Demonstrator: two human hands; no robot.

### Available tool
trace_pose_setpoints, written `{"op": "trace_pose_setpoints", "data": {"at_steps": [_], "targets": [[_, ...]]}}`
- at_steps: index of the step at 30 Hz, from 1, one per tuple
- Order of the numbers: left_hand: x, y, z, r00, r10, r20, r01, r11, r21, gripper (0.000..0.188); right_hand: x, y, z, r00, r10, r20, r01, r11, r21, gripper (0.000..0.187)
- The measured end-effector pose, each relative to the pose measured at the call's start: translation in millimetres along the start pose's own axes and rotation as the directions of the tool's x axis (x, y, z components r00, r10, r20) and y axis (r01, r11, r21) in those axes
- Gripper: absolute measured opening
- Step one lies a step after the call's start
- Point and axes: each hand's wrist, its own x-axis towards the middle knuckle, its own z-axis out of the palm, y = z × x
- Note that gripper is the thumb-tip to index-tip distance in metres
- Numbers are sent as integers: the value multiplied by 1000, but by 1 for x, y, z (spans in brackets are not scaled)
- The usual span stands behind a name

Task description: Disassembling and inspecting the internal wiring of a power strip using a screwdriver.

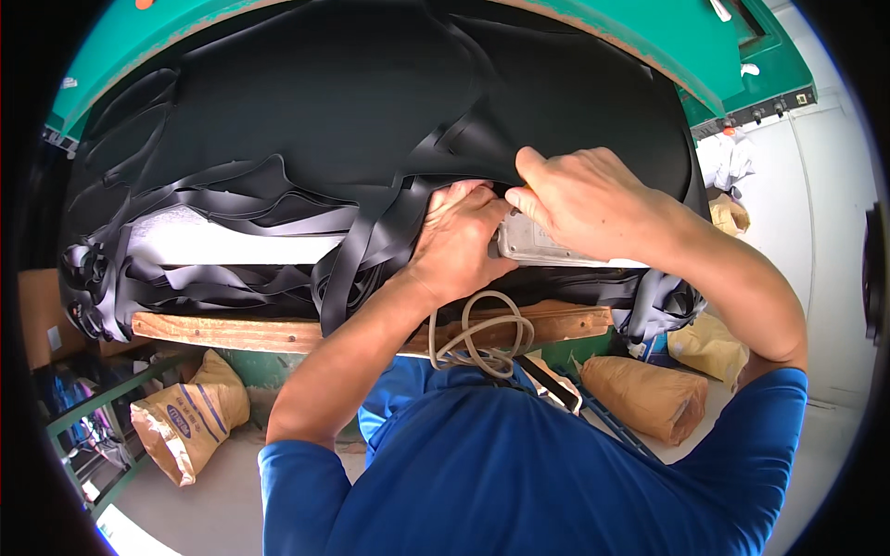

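A large black pliable sheet (324, 102) covers most of the work surface in front of me, its near edge lying in folds and cut strips. My left hand (459, 232) is by that edge, thumb and forefinger around the left end of a flat grey metal box (538, 243). Its other fingers are bent and partly hidden at the sheet's edge. Above the box, my right hand (589, 195) pinches the raised edge of the sheet between thumb and forefinger. A speck of yellow shows by its thumb; I cannot make out what it is.
A white board (232, 239) shows under the strips, with a wooden rail (222, 332) along the front. A beige cable (482, 347) loops over the rail. The green machine frame (640, 37) arches behind. Paper sacks (199, 412) stand on the floor at both sides.
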Motion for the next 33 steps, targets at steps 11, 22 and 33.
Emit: {"op": "trace_pose_setpoints", "data": {"at_steps": [11, 22, 33], "targets": [[2, -5, 2, 999, 21, -28, -21, 1000, 3, 65, -1, 7, 4, 992, -87, -94, 79, 994, -77, 22], [4, -6, 0, 999, 46, -17, -46, 999, -20, 64, -1, 6, 7, 996, 0, -93, 2, 1000, 17, 9], [4, -7, 3, 999, 37, -36, -37, 999, 10, 65, 1, 7, 9, 977, -83, -198, 125, 970, 209, 12]]}}
